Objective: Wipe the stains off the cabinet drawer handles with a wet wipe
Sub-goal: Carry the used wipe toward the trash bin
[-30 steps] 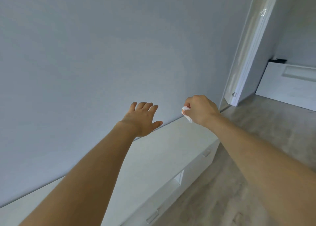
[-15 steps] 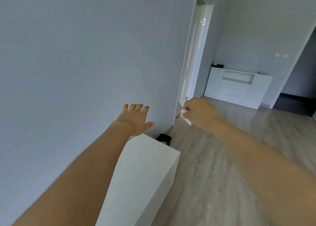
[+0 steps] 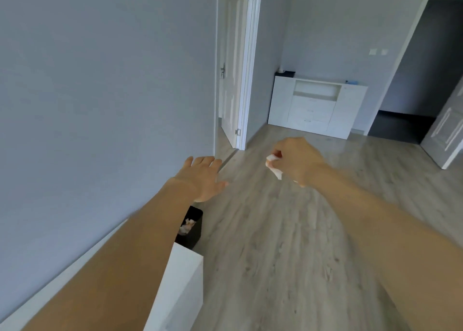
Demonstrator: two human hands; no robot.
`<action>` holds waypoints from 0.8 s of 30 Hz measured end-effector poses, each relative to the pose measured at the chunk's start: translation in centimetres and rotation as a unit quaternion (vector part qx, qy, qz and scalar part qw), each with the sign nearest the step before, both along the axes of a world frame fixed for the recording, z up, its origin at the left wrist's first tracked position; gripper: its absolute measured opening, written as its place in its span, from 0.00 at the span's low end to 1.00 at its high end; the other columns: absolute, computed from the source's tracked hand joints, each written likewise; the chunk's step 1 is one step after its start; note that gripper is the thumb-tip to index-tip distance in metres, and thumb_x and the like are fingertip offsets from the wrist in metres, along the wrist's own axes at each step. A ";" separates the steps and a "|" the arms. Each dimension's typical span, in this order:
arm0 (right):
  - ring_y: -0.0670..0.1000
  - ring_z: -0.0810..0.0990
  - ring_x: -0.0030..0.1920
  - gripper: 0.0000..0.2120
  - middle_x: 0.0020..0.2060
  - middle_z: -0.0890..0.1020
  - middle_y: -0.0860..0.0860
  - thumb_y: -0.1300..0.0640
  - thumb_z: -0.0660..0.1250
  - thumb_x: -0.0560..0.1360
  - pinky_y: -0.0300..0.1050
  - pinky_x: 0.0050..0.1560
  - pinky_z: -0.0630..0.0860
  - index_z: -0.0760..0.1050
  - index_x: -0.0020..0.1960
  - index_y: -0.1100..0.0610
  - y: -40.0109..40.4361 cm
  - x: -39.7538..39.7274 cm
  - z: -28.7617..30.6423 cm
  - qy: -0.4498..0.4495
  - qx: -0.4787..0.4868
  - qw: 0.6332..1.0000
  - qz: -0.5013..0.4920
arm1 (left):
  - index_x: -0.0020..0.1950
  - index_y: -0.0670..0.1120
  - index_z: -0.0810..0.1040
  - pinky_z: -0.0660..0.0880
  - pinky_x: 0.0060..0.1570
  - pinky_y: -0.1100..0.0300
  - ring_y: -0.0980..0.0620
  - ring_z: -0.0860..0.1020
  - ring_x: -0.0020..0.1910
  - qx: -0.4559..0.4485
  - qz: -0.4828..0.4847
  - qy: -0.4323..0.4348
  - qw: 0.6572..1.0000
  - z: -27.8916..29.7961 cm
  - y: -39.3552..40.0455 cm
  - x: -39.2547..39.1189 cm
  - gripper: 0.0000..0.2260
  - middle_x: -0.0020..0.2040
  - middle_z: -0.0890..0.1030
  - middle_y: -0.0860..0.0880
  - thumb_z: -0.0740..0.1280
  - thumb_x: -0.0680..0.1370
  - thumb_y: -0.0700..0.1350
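My right hand (image 3: 297,160) is held out over the floor with its fingers closed on a crumpled white wet wipe (image 3: 274,168). My left hand (image 3: 204,178) is stretched forward, flat, fingers apart, holding nothing. The low white cabinet (image 3: 185,280) is at the bottom left, mostly hidden under my left forearm; only its end panel and a bit of its top show. Its drawer handles are out of sight. A second white cabinet with drawers (image 3: 313,108) stands against the far wall.
A black waste bin (image 3: 191,228) with crumpled paper inside stands on the floor just past the low cabinet's end. A grey wall runs along the left. A white door (image 3: 231,67) stands ajar ahead, and a dark doorway (image 3: 421,75) opens at the far right. Wood-look floor fills the middle.
The view has swung right, away from the low cabinet's top and drawer fronts toward the room. Both arms stay outstretched; the right hand still holds the wipe. The bin has come into view.
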State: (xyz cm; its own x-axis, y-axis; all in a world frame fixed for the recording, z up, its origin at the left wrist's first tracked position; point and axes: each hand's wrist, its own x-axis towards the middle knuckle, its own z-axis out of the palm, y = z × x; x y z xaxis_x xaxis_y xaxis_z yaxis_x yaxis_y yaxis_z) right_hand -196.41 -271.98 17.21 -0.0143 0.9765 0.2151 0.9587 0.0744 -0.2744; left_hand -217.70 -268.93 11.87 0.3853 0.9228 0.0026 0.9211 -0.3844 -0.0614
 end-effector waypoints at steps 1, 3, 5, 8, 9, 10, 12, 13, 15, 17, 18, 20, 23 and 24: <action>0.54 0.76 0.33 0.09 0.43 0.82 0.57 0.59 0.62 0.74 0.39 0.31 0.68 0.79 0.44 0.63 2.5 1.2 0.1 -0.009 -0.004 1.000 0.008 | 0.78 0.47 0.47 0.43 0.74 0.49 0.48 0.48 0.76 0.002 0.006 -0.003 1.000 0.0 2.1 1.1 0.29 0.78 0.49 0.47 0.51 0.82 0.58; 0.54 0.74 0.34 0.10 0.44 0.81 0.58 0.59 0.62 0.75 0.39 0.31 0.67 0.78 0.44 0.65 7.5 2.8 0.5 -0.013 -0.006 1.000 0.028 | 0.78 0.48 0.47 0.42 0.74 0.49 0.48 0.48 0.76 0.007 0.014 -0.015 1.000 -0.3 6.0 2.6 0.29 0.78 0.49 0.47 0.51 0.82 0.58; 0.53 0.72 0.31 0.11 0.42 0.81 0.59 0.59 0.63 0.76 0.38 0.28 0.67 0.78 0.46 0.66 12.6 3.0 0.6 -0.015 -0.013 0.998 0.062 | 0.78 0.48 0.47 0.42 0.73 0.49 0.48 0.48 0.76 0.001 0.032 -0.023 0.999 -0.8 9.4 3.3 0.28 0.78 0.48 0.48 0.51 0.82 0.58; 0.57 0.79 0.41 0.09 0.44 0.82 0.58 0.58 0.64 0.75 0.41 0.35 0.71 0.79 0.47 0.64 19.9 1.3 -1.3 -0.019 -0.024 0.991 0.127 | 0.78 0.48 0.47 0.43 0.74 0.49 0.48 0.48 0.76 -0.018 0.082 -0.033 0.996 -2.3 14.7 3.3 0.29 0.78 0.48 0.47 0.51 0.82 0.58; 0.58 0.80 0.45 0.08 0.45 0.82 0.57 0.58 0.64 0.74 0.43 0.39 0.74 0.79 0.47 0.63 22.2 0.4 -2.2 -0.020 -0.028 0.988 0.148 | 0.78 0.48 0.47 0.43 0.74 0.49 0.48 0.48 0.77 -0.023 0.094 -0.033 0.995 -3.0 16.5 3.1 0.29 0.78 0.48 0.47 0.51 0.82 0.58; 0.58 0.80 0.46 0.08 0.45 0.82 0.57 0.58 0.65 0.74 0.46 0.42 0.75 0.80 0.47 0.62 24.5 -0.6 -3.2 -0.019 -0.035 0.985 0.167 | 0.78 0.48 0.47 0.43 0.74 0.49 0.48 0.48 0.77 -0.030 0.106 -0.033 0.993 -3.8 18.3 2.9 0.29 0.78 0.48 0.47 0.51 0.82 0.58; 0.57 0.80 0.46 0.07 0.45 0.82 0.56 0.58 0.65 0.74 0.47 0.44 0.76 0.80 0.47 0.60 29.0 -2.3 -5.2 -0.015 -0.055 0.978 0.201 | 0.78 0.48 0.47 0.43 0.74 0.49 0.48 0.48 0.77 -0.045 0.129 -0.039 0.990 -5.6 21.9 2.2 0.28 0.78 0.48 0.47 0.51 0.82 0.58; 0.56 0.80 0.46 0.07 0.45 0.82 0.55 0.57 0.65 0.75 0.46 0.44 0.75 0.80 0.47 0.59 31.2 -3.0 -6.3 -0.013 -0.065 0.974 0.216 | 0.78 0.48 0.47 0.43 0.74 0.49 0.48 0.47 0.77 -0.049 0.141 -0.041 0.988 -6.6 23.8 1.7 0.29 0.78 0.48 0.47 0.51 0.82 0.58; 0.54 0.79 0.47 0.07 0.46 0.82 0.53 0.56 0.65 0.75 0.43 0.43 0.74 0.79 0.49 0.57 35.4 -4.5 -8.4 -0.014 -0.084 0.967 0.242 | 0.78 0.47 0.47 0.43 0.74 0.48 0.47 0.47 0.77 -0.059 0.163 -0.043 0.984 -8.9 27.5 0.5 0.29 0.78 0.48 0.47 0.51 0.82 0.58; 0.54 0.79 0.46 0.06 0.46 0.81 0.53 0.57 0.65 0.75 0.44 0.43 0.74 0.79 0.49 0.57 39.2 -5.6 -10.3 -0.028 -0.117 0.959 0.258 | 0.78 0.48 0.47 0.43 0.74 0.48 0.47 0.47 0.77 -0.094 0.184 -0.051 0.977 -11.3 30.8 -0.5 0.29 0.78 0.48 0.47 0.51 0.82 0.59; 0.55 0.80 0.45 0.07 0.46 0.82 0.54 0.58 0.64 0.75 0.44 0.43 0.74 0.79 0.48 0.59 41.1 -5.9 -11.1 -0.036 -0.132 0.955 0.264 | 0.78 0.48 0.47 0.43 0.74 0.48 0.47 0.47 0.77 -0.110 0.196 -0.054 0.973 -12.4 32.4 -1.0 0.29 0.78 0.48 0.47 0.52 0.82 0.59; 0.57 0.80 0.43 0.08 0.43 0.82 0.58 0.59 0.63 0.76 0.45 0.41 0.74 0.80 0.46 0.62 45.0 -6.6 -12.4 -0.037 -0.159 0.950 0.268 | 0.78 0.47 0.48 0.43 0.74 0.48 0.47 0.47 0.77 -0.136 0.221 -0.057 0.964 -14.4 35.5 -2.0 0.29 0.78 0.48 0.46 0.52 0.82 0.59; 0.61 0.80 0.32 0.11 0.37 0.83 0.64 0.62 0.60 0.76 0.46 0.41 0.77 0.79 0.42 0.65 50.2 -8.1 -14.8 -0.015 -0.203 0.938 0.280 | 0.78 0.47 0.49 0.44 0.74 0.48 0.47 0.48 0.77 -0.164 0.237 -0.060 0.956 -17.2 39.4 -3.2 0.28 0.78 0.49 0.46 0.52 0.82 0.58; 0.62 0.80 0.32 0.11 0.35 0.82 0.66 0.63 0.59 0.75 0.46 0.40 0.77 0.79 0.42 0.66 51.8 -8.8 -15.9 -0.018 -0.214 0.934 0.286 | 0.78 0.46 0.50 0.44 0.74 0.48 0.47 0.48 0.76 -0.172 0.241 -0.061 0.953 -18.3 40.6 -3.6 0.28 0.78 0.50 0.46 0.52 0.82 0.57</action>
State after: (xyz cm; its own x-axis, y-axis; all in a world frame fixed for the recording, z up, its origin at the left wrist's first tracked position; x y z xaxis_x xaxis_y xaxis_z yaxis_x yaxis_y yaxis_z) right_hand -205.22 -220.14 1.28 -0.5599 0.8029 -0.2047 0.8047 0.4682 -0.3650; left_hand -221.34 -228.33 -6.44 -0.0667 0.9471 -0.3140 0.9881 0.1063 0.1109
